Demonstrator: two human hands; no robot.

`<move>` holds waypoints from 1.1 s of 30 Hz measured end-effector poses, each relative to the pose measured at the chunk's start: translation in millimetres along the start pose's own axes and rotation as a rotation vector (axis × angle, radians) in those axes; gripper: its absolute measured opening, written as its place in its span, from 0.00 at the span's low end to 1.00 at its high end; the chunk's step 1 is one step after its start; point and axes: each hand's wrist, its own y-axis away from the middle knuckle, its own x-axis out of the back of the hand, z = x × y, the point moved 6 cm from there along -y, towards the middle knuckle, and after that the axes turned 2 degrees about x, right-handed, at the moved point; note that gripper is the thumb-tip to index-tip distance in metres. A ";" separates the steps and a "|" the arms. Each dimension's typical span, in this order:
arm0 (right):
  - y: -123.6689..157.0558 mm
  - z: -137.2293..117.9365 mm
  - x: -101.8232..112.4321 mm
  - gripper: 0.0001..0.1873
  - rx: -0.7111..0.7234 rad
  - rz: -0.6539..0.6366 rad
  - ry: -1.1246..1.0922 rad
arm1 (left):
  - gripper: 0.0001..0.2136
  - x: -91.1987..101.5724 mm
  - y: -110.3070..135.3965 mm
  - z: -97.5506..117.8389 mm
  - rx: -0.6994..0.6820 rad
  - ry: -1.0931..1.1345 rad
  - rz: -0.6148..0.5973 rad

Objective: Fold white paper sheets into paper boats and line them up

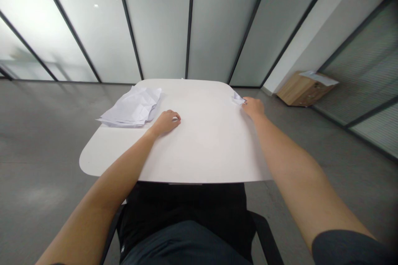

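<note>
My right hand (254,107) reaches to the far right of the white table (199,145), its fingers pinching the edge of a small folded piece of white paper (238,99). The paper has creased, angular faces and lies at the table's right edge. Resting on the tabletop left of the middle is my left hand (168,121), loosely curled, with a gap between thumb and forefinger and nothing seen in it. Just beyond and left of it lies a pile of creased white paper sheets (132,106), apart from the fingers.
Frosted glass panels (155,20) with dark frames stand behind the table. A cardboard box (306,89) with a paper on top sits on the floor at the right, by a pillar. Chair armrests (264,232) flank my lap at the table's near edge.
</note>
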 end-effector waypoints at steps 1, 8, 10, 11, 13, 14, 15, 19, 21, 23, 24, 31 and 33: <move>-1.2 -1.0 0.6 0.25 -0.004 0.007 0.004 | 0.13 0.0 0.1 0.2 -0.003 0.001 -0.001; -9.5 -7.3 0.1 0.18 -0.054 0.034 0.039 | 0.12 2.0 0.7 1.4 0.011 0.003 -0.005; -7.5 -7.5 1.3 0.18 -0.062 0.055 0.056 | 0.12 3.1 0.8 2.6 0.012 0.007 -0.006; -5.4 -7.6 2.3 0.18 -0.059 0.063 0.065 | 0.12 3.2 0.7 3.1 0.013 0.007 -0.010; 0.4 -7.9 5.2 0.18 -0.046 0.074 0.086 | 0.12 2.8 0.5 3.1 0.016 0.001 -0.015; 3.6 -8.3 6.8 0.18 -0.036 0.073 0.096 | 0.12 2.2 0.4 2.7 0.016 -0.001 -0.016; 6.7 -8.9 8.6 0.18 -0.027 0.072 0.103 | 0.12 1.5 0.2 2.2 0.013 -0.002 -0.016; 14.7 -10.9 13.5 0.18 -0.021 0.029 0.109 | 0.12 -1.7 -0.2 -0.5 -0.004 0.000 -0.011; 15.6 -11.4 15.2 0.19 -0.032 0.004 0.099 | 0.12 -2.4 -0.2 -1.9 -0.001 -0.002 -0.010; 15.6 -12.7 18.3 0.21 -0.033 -0.009 0.090 | 0.12 -2.8 -0.1 -2.6 0.003 -0.003 -0.012; 15.5 -13.9 21.0 0.21 -0.029 -0.006 0.089 | 0.12 -2.9 0.0 -2.6 0.001 -0.004 -0.013; 22.8 -45.3 49.2 0.18 -0.076 0.160 -0.051 | 0.13 -3.4 0.0 -1.9 0.002 -0.011 -0.018; 32.1 -72.3 45.0 0.18 -0.009 0.160 -0.123 | 0.13 -2.7 0.7 -1.5 0.010 -0.003 -0.019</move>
